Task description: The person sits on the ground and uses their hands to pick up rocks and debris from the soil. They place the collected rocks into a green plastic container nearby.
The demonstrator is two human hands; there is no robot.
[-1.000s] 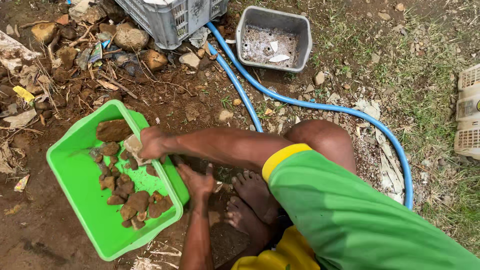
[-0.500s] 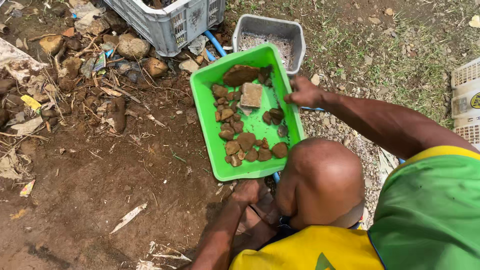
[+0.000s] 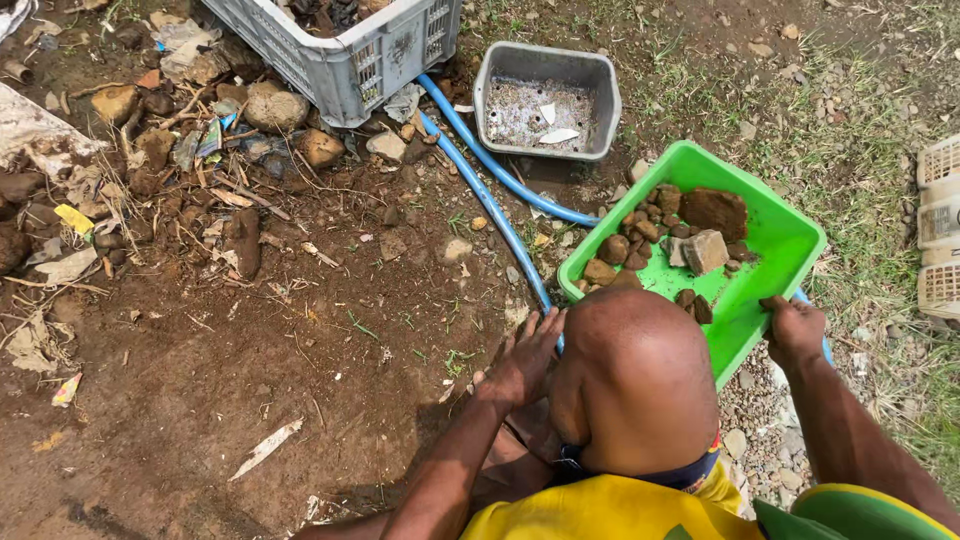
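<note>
My right hand (image 3: 795, 330) grips the near right rim of a green plastic tray (image 3: 790, 235). The tray holds several brown stones and clods of earth, among them a large dark lump (image 3: 712, 212) and a pale squarish stone (image 3: 706, 250). It is tilted and sits to the right of my bent knee (image 3: 635, 380), which hides its near left corner. My left hand (image 3: 525, 358) lies with fingers spread against the left side of that knee, holding nothing.
A blue hose (image 3: 480, 185) runs across the dirt and under the tray. A grey tub (image 3: 545, 60) with grit stands behind it, with a grey slotted crate (image 3: 350, 60) to its left. Rocks and litter (image 3: 200, 130) lie at the left, a white crate (image 3: 940, 230) at the right edge.
The green tray has swung from my left side, past the front, to my right, carried by my right hand. My left hand has come to the knee.
</note>
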